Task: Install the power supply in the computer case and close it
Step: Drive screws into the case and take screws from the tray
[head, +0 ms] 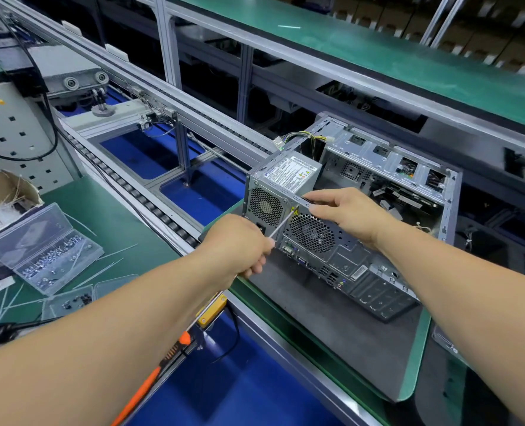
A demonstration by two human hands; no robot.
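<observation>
- Power supply sat in the near upper corner of the open case, its fan grille facing the person and its label facing up.
- Screwdriver ran as a thin shaft up and to the right from the left hand, its tip meeting the rear panel at a screw point between the two grilles.
- Left fingers were curled tight around the handle; that hand was the nearer one to the screw along the shaft's line.
- Right hand lay on the top rear edge of the case, fingers bent over the rim and bracing it, just right of the tip.
- Case rested on a dark mat on the green worktop; a clear box of screws lay well to the left.
</observation>
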